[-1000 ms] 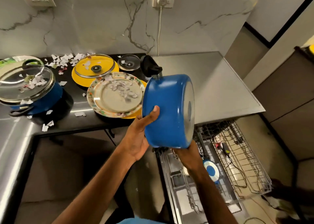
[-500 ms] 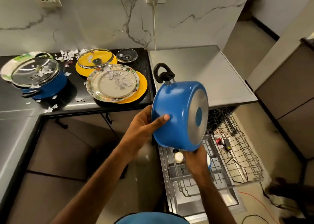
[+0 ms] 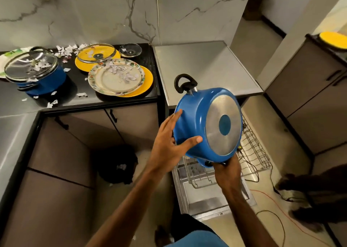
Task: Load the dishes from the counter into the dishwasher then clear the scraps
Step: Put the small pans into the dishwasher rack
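Tipping it that far, where exactly was the pot (image 3: 197, 126)? my friend asked.

Off the table (image 3: 206, 63), I said, and in the air above the dishwasher's pulled-out rack (image 3: 251, 153). It lay on its side, steel base turned toward me, one black handle (image 3: 185, 83) sticking up. My right hand (image 3: 227, 171) was curled under the bottom edge and gripped it there. I guessed the second handle was in that grip, but the hand hid it. My left hand (image 3: 169, 145) clasped nothing. Its fingers lay straight along the rim with the thumb pressed on the blue wall, so it was only steadying the pot.

So what could have gone wrong?

Only one hand really had it, and that was low on one edge. With the weight leaning out like that, I thought the pot might roll out of my fingers. It would have dropped onto the wire rack or the open door (image 3: 206, 196) below. The raised handle was also near the table's front edge, so a careless swing might have knocked it there.

Anything else?

If I set it down crooked, it might have rocked on the wires or taken up room the plates (image 3: 116, 78) would need. Those sat back on the dark table, covered in scraps (image 3: 122, 72) that would spill if I lifted them in a hurry.
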Demonstrator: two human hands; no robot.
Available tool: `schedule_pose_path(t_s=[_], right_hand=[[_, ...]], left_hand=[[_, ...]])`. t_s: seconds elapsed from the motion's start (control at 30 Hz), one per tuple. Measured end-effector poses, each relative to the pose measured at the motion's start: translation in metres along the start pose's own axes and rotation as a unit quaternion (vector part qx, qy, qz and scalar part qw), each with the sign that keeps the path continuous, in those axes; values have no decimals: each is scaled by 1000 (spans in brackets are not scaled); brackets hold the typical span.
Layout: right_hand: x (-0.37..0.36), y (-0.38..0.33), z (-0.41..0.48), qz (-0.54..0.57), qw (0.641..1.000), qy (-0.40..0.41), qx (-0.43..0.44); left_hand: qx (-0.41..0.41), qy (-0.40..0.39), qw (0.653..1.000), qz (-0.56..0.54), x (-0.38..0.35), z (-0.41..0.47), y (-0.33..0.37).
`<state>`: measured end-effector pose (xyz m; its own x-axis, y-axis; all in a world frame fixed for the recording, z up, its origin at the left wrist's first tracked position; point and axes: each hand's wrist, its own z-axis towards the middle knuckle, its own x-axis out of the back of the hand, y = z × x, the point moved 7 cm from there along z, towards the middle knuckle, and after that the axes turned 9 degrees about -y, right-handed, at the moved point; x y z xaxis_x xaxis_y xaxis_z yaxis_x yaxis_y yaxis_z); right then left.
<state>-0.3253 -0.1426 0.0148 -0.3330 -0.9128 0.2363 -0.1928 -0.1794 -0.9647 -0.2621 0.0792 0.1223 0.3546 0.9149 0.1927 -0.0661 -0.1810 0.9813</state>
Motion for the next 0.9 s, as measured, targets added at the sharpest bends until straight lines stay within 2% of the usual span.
schedule_pose_path(t_s=[0.17, 0.43, 0.6, 0.73, 0.9], right_hand=[[32, 2, -16, -1, 1000, 30, 9], [68, 30, 0, 89, 995, 29, -28], [109, 49, 34, -4, 999, 48, -20], [142, 75, 74, -47, 998, 22, -31], [177, 115, 130, -93, 994, -11, -64]], left_hand=[[5, -18, 995, 97, -25, -7, 9], [17, -66, 994, 81, -68, 13, 8], [51, -83, 990, 102, -104, 49, -5], [101, -80, 990, 49, -144, 84, -11], [147, -51, 978, 139, -185, 122, -35]])
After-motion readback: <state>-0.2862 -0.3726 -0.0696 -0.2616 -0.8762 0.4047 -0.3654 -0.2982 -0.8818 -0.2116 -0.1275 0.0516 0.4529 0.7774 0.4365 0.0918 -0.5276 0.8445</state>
